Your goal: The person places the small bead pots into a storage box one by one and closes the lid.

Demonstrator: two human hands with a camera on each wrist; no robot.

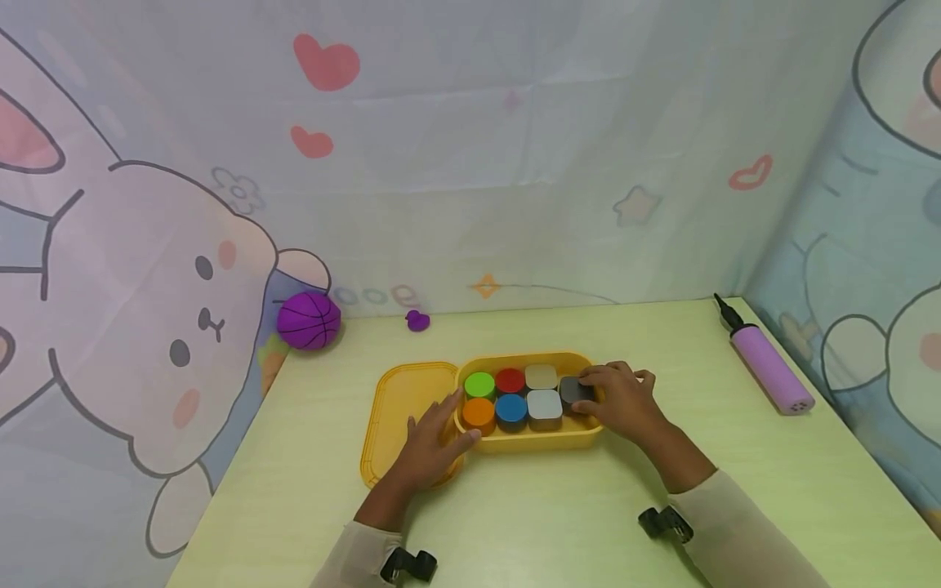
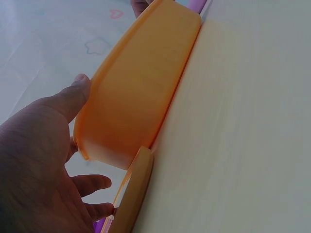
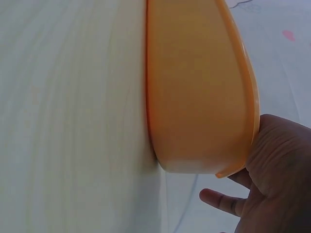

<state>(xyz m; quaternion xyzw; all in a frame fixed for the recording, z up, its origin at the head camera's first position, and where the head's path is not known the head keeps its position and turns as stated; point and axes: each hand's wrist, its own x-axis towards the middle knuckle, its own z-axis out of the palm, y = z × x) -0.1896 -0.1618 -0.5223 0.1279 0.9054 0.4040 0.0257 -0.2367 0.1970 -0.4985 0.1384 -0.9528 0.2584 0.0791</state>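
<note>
A yellow oblong container (image 1: 537,442) holds several short blocks in two rows: green (image 1: 480,385), red (image 1: 510,379), orange (image 1: 479,413), blue (image 1: 511,411), beige (image 1: 541,376) and white (image 1: 545,403) ones, plus a dark grey block (image 1: 574,394) at the right end. My right hand (image 1: 623,400) reaches over the container's right end and pinches the dark grey block. At the opposite end, my left hand (image 1: 430,452) rests its thumb on the near rim, fingers loosely spread. In the right wrist view, the container's wall (image 3: 199,97) hides the block.
Under my left hand lies a yellow lid (image 1: 397,400), beside the container. A purple ball (image 1: 309,321) and a small purple duck (image 1: 417,320) sit along the table's back edge. To the right lies a purple hand pump (image 1: 772,367). A printed cloth (image 1: 470,180) hangs behind.
</note>
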